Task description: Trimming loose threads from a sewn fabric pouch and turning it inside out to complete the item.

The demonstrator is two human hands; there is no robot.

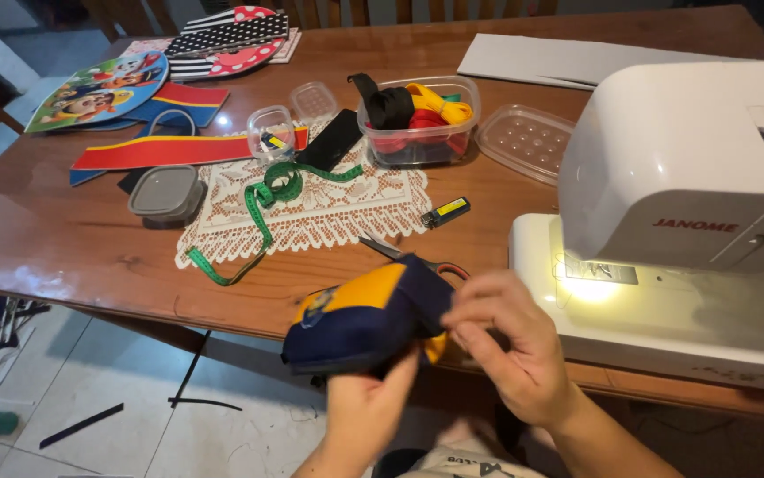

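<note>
Both my hands hold a small navy and yellow fabric pouch (360, 317) just in front of the wooden table's (90, 248) near edge. My left hand (366, 400) grips it from below, fingers closed on its lower edge. On the pouch's right end my right hand (510, 341) pinches the fabric with fingertips together. A pair of scissors (404, 252) lies on the table right behind the pouch, partly hidden by it.
A white sewing machine (683, 204) with its lamp on stands at the right. A lace doily (311, 208) carries a green tape measure (262, 199). Behind are a clear box of ribbons (417, 119), its lid (523, 140), small containers, a lighter (445, 212) and colourful fabric pieces (161, 150).
</note>
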